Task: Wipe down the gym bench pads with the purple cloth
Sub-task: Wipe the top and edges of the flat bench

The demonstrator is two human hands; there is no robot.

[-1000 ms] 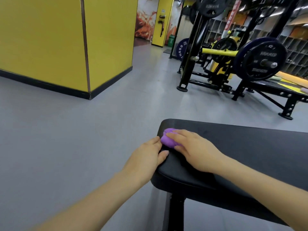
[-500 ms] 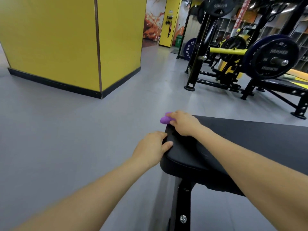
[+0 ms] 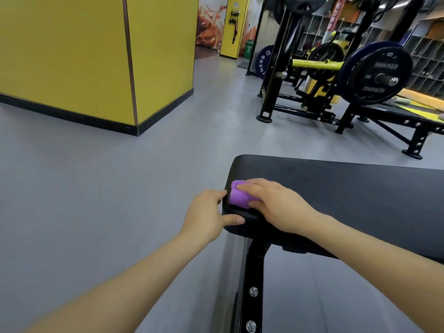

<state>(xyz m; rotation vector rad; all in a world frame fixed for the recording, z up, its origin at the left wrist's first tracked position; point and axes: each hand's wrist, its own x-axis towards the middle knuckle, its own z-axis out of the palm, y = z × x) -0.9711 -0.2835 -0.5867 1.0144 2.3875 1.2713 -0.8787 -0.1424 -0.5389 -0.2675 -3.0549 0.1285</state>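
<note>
A black gym bench pad [image 3: 348, 186] stretches from centre to the right edge, on a black metal post. A bunched purple cloth [image 3: 239, 195] lies on the pad's left end. My right hand [image 3: 276, 203] covers the cloth and grips it, fingers over its top. My left hand [image 3: 206, 216] holds the pad's left edge, thumb on the top surface, fingers curled round the end.
Grey floor [image 3: 120, 200] spreads to the left and ahead. A yellow pillar [image 3: 96, 56] with a black base stands at the back left. A black rack [image 3: 276, 68] with weight plates [image 3: 377, 73] and another bench frame stands at the back right.
My right hand has drawn the purple cloth back from the pad's far left corner toward me, along the left end. My left hand keeps its hold on the edge.
</note>
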